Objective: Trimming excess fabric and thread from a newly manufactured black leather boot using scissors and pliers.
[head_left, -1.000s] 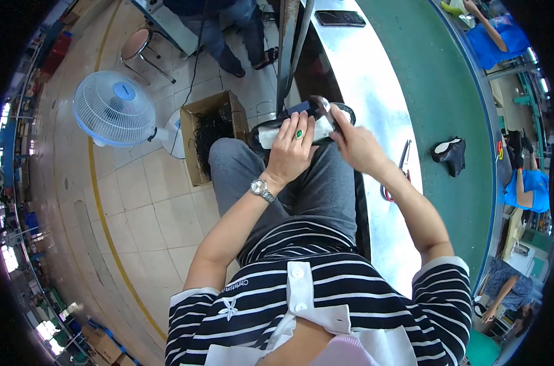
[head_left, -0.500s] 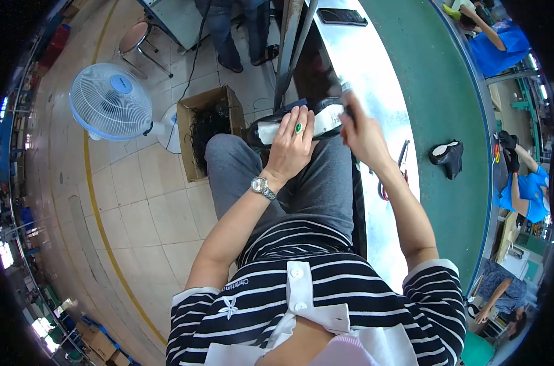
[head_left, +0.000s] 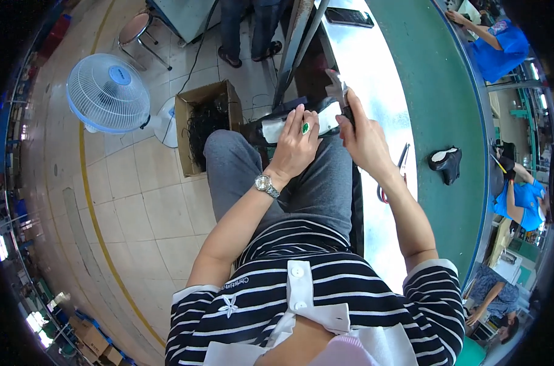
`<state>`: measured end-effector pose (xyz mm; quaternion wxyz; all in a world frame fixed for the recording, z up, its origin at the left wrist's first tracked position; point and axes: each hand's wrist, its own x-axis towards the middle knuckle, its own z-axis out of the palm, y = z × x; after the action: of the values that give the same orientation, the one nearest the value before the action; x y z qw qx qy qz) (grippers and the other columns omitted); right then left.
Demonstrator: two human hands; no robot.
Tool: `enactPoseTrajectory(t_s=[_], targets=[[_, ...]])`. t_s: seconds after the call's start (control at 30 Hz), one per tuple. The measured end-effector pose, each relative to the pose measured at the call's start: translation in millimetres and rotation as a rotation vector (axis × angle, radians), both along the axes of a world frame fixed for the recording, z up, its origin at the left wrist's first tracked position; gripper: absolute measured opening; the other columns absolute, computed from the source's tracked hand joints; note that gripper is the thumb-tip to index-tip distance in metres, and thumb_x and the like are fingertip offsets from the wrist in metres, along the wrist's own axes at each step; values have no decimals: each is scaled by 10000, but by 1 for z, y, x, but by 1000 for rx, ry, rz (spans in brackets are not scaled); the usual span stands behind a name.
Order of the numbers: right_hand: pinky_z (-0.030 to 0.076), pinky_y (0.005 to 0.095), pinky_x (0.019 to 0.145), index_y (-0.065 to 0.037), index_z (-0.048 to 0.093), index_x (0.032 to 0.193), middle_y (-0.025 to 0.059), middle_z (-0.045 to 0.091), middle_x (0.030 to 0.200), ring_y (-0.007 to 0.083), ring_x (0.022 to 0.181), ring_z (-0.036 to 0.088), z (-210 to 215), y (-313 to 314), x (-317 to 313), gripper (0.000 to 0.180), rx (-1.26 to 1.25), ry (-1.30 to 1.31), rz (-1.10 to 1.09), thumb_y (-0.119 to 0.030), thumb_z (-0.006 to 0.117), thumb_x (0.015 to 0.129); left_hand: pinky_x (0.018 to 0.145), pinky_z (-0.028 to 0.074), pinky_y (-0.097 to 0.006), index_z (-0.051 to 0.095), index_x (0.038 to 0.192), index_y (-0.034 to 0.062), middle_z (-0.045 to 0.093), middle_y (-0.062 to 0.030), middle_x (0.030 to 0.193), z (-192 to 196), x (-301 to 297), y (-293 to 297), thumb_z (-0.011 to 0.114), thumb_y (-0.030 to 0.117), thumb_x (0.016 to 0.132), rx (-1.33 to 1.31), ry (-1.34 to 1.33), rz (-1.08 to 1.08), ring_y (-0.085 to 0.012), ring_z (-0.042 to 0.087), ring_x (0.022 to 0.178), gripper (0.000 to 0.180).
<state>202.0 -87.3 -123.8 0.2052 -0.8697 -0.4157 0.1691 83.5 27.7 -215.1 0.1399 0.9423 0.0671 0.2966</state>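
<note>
I sit with a black and white shoe (head_left: 276,129) across my knees. My left hand (head_left: 296,145), with a green ring and a wristwatch, presses down on the shoe and holds it. My right hand (head_left: 363,135) is at the shoe's right end, closed around the handle of a grey metal tool (head_left: 337,86). The tool's head stands just above the shoe, beside the edge of the shiny metal bench (head_left: 374,67).
A white floor fan (head_left: 108,93) and an open cardboard box of black cords (head_left: 202,122) stand to my left. Red-handled scissors (head_left: 389,183) and a phone (head_left: 349,17) lie on the bench. A black shoe part (head_left: 445,165) rests on the green belt (head_left: 454,110). People in blue work at the right.
My right hand has lifted off the shoe and come up with the metal tool to the shoe's right end. My left hand has stayed pressed on the shoe.
</note>
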Motion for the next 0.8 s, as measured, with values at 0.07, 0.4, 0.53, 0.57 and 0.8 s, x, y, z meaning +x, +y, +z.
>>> enactPoseTrajectory(t_s=[0.07, 0.4, 0.53, 0.57, 0.8], targets=[[489, 526, 630, -123, 300, 1434, 243, 643, 710, 433, 656, 635, -19, -3, 1, 563, -90, -115, 72, -139, 541, 926, 1042, 416, -457, 568, 1195, -93, 583, -207, 1159, 0, 3, -1, 747, 156, 726, 58, 8, 15, -378, 499, 1230, 560], [509, 489, 586, -132, 265, 1463, 214, 648, 690, 398, 637, 654, -5, 7, -5, 614, -237, -209, 161, -98, 535, 913, 1040, 420, -471, 571, 1068, -27, 605, -221, 1083, -2, 6, 2, 611, 124, 845, 9, -75, 26, -419, 550, 1163, 272], [509, 495, 592, -134, 274, 1466, 223, 649, 690, 400, 644, 657, 10, 14, -20, 624, -100, -195, 83, -95, 537, 901, 1037, 415, -480, 564, 1043, -27, 601, -221, 1094, -4, 1, 0, 613, 139, 848, -52, -99, 28, -414, 537, 1174, 261], [510, 495, 595, -137, 279, 1467, 226, 651, 692, 401, 644, 657, -4, 11, -20, 622, -163, -195, 83, -100, 539, 903, 1036, 412, -483, 561, 1035, -29, 599, -221, 1088, -3, 2, 0, 616, 147, 846, -75, -99, 23, -407, 528, 1180, 265], [506, 496, 544, -162, 257, 1481, 230, 652, 693, 399, 619, 656, 10, 21, -28, 612, -110, -193, 109, -129, 519, 929, 1084, 346, -435, 513, 1256, -95, 564, -212, 1186, 30, -18, 20, 723, 95, 712, 31, 292, 198, -360, 512, 1170, 613]])
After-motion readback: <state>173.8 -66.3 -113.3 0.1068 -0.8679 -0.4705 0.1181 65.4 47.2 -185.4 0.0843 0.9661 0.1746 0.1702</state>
